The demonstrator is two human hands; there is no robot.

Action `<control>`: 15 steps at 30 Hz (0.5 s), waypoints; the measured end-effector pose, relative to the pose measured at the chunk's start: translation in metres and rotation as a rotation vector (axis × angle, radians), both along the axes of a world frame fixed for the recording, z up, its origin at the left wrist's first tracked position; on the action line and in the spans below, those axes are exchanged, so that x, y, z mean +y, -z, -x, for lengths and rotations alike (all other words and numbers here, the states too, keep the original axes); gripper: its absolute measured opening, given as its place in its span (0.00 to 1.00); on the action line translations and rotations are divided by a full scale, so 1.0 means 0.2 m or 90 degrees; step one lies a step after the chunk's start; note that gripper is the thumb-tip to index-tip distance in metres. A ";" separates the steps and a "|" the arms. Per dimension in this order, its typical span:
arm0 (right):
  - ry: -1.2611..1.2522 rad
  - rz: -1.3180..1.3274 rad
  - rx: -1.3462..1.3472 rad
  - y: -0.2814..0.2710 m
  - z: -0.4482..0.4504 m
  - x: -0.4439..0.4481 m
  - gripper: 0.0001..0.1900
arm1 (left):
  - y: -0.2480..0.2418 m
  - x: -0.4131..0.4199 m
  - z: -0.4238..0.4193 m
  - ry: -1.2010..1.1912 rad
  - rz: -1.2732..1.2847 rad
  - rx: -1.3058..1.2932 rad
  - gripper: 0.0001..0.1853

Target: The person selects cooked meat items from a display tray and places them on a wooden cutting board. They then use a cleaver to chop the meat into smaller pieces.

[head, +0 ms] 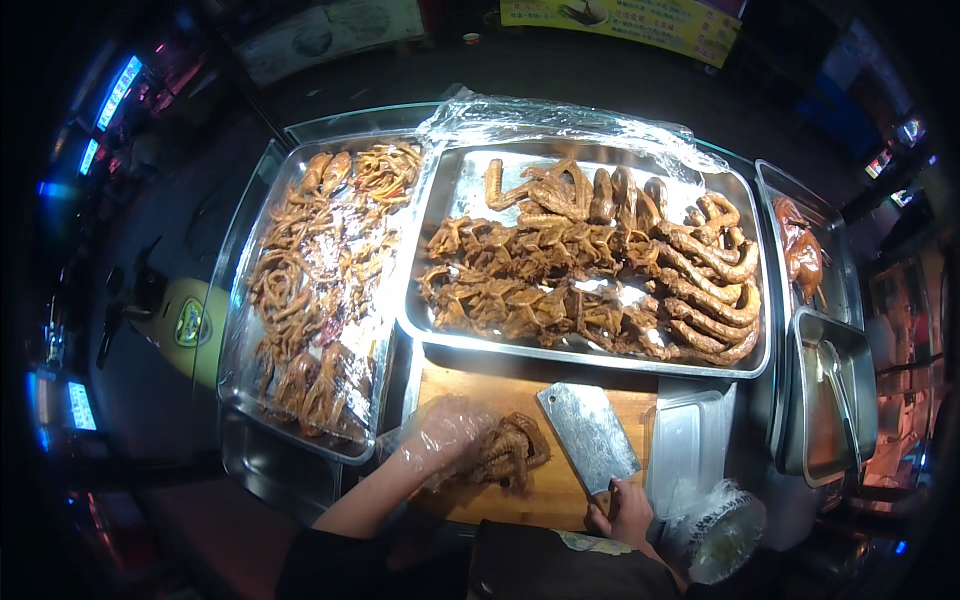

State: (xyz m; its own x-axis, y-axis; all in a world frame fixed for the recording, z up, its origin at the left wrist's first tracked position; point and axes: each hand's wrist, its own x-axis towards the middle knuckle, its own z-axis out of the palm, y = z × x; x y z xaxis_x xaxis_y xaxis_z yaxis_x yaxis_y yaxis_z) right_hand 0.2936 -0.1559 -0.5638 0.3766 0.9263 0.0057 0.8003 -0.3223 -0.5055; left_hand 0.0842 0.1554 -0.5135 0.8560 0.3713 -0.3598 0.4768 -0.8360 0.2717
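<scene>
My left hand point(452, 429), in a clear plastic glove, is at the left side of some braised poultry pieces point(514, 452), apparently wings. Blur and overlap hide its fingertips, so I cannot tell if it grips them. The pieces lie heaped on a wooden cutting board point(480, 508). My right hand point(628, 511) is bare and closed around the wooden handle of a cleaver point(591, 431). The cleaver's broad steel blade lies over the board's right part, angled up and left, apart from the meat.
Behind the board stands a steel tray point(570, 358) of braised meats. Left is a film-covered tray point(352, 448). Clear plastic containers point(684, 450) and a plastic bag point(724, 525) are at right. Farther right, tongs point(840, 390) rest in a steel pan point(806, 450), below a tray with a roast bird point(799, 251).
</scene>
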 end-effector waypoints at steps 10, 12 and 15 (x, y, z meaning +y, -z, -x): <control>-0.061 -0.007 0.006 0.08 -0.06 -0.04 0.34 | 0.03 0.01 0.01 0.004 -0.008 -0.112 0.20; -0.049 -0.001 0.000 0.09 -0.05 -0.05 0.35 | 0.00 0.03 0.00 0.006 0.006 -0.123 0.17; -0.036 -0.008 -0.002 0.05 -0.04 -0.04 0.34 | -0.25 0.25 -0.16 0.016 0.014 0.050 0.14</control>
State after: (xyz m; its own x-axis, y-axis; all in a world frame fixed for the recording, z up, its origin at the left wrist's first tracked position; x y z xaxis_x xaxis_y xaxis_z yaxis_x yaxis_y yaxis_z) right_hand 0.3008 -0.1632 -0.5738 0.3244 0.9457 0.0190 0.8187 -0.2706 -0.5064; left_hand 0.1161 0.2054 -0.4628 0.8339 0.3420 -0.4332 0.4765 -0.8422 0.2524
